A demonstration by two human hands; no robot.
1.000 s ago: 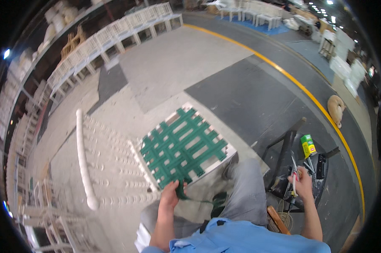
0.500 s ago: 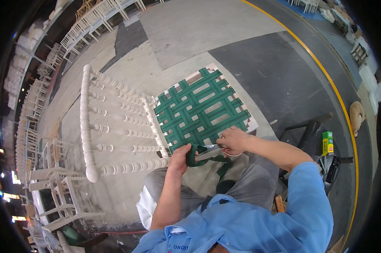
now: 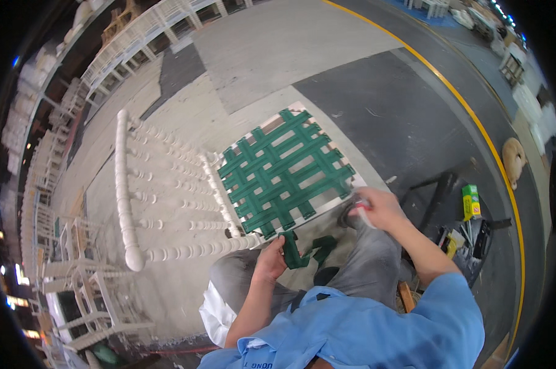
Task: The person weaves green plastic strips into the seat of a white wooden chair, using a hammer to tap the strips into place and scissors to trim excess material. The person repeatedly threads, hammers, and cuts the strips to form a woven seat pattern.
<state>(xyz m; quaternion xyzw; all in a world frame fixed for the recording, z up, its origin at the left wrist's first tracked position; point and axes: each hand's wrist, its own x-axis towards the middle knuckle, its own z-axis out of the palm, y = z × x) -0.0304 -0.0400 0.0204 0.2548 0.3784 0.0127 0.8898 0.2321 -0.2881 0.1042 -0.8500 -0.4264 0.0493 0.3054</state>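
A white chair frame with turned spindles lies with its backrest to the left. Across its seat runs a woven lattice of green webbing. Just below the seat's near edge, my left hand is closed on a loose green webbing strap, whose tail hangs over toward my lap. My right hand is at the seat's near right corner, closed around scissors with red on the handles. Motion blurs the scissors, so their blades do not show clearly.
At the right on the floor, a green and yellow box stands by a black tray of tools. A dark stand is beside it. Pale chair frames stand at the left, and a yellow line curves across the floor.
My right hand has moved right with the scissors, away from the strap. My left hand has lowered slightly with the strap still in it, now apart from the scissors.
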